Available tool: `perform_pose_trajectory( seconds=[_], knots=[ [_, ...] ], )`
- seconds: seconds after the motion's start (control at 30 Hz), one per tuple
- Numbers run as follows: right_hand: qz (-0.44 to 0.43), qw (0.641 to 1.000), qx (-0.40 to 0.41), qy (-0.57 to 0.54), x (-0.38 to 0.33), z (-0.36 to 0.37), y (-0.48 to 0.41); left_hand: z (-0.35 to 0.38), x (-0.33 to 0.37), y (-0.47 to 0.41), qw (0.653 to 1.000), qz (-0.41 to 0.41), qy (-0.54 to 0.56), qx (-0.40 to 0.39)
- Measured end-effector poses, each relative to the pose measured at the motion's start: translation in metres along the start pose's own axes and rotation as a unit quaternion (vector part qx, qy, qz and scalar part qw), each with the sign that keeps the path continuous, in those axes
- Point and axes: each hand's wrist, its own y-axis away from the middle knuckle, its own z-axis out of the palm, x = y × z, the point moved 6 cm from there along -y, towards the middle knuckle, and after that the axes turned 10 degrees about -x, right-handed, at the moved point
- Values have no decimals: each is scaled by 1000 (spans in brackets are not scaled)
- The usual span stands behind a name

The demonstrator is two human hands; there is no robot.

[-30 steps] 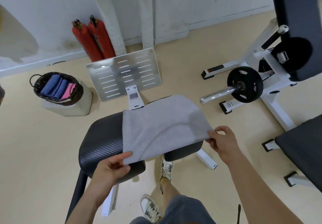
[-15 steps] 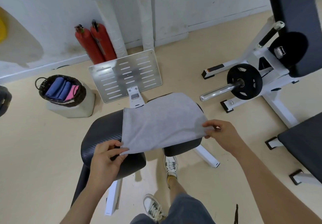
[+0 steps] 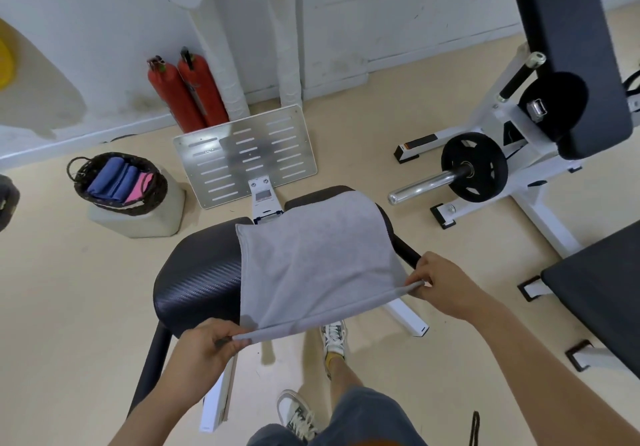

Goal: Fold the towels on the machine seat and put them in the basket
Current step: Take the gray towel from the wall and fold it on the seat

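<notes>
Status: folding in progress; final transfer not yet done.

1. Grip state. The left hand point(image 3: 204, 348) pinches the near-left corner of the grey towel point(image 3: 311, 265) between thumb and curled fingers. The right hand point(image 3: 446, 286) pinches the near-right corner the same way. Neither hand holds anything else.

2. Position of the towel. The near edge is stretched taut between the two grips and raised clear of the machine seat point(image 3: 197, 282). Away from the grips, the cloth slopes down and its far part rests on the seat pad. To the left of the left-hand grip, the seat pad is bare. Whether the towel is already doubled once cannot be told; the near edge looks thick, which may be a fold or only a hem.

3. Completed work. The wicker basket point(image 3: 161, 187), well beyond the left-hand grip and further to its left, already contains folded blue towels point(image 3: 110, 178) with a pink towel point(image 3: 140, 185) just beside them. These items appear finished.

4. Remaining work. No other loose towel is visible on the seat, so the grey towel is judged to be the last one. Outstanding steps: carry the gripped edge over to the far edge, flatten, reduce to basket size, then carry it leftward and away to the basket.
</notes>
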Motion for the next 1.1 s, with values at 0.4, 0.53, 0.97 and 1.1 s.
perform_pose_trajectory(
  seconds=[0.4,0.53,0.97,1.1],
  knots=[
    [20,920,170,-352,-39,-57,-63,-70,37,-69,963,7,229,145],
    [39,947,185,-258,-52,-70,-108,-84,33,-113,975,-35,150,163],
    [9,986,46,-162,-49,-70,-167,23,185,-268,981,101,-4,-168],
    [29,987,-11,-157,-41,-74,-168,29,182,-294,975,61,54,-206]
  ],
)
